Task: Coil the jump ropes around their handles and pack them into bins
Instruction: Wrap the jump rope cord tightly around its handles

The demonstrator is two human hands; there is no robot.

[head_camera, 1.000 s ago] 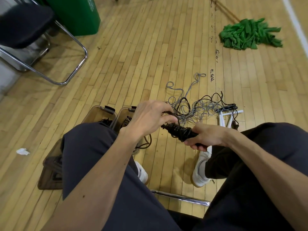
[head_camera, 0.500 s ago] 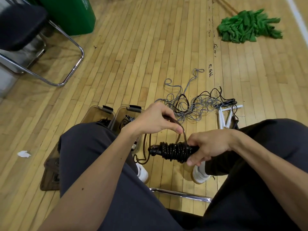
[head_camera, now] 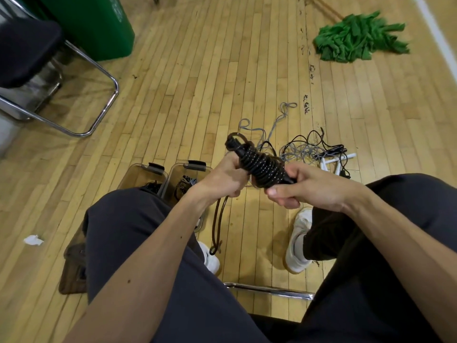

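Right grip (head_camera: 311,189) curled round the handle end of the coiled black jump rope (head_camera: 262,167); left grip (head_camera: 222,181) clenched on its loose strand. Bundle held over the floor, between my knees, near the bins (head_camera: 138,175).

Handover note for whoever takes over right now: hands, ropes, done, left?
Hands: left hand grips the black rope at the coil's far end, with the tail hanging below; right hand grips the near end.
Things: bins by the left knee, ropes inside; tangled pile on the floor ahead.
Done: black rope mostly coiled.
Left: wrap the tail, bin it, then do the pile.
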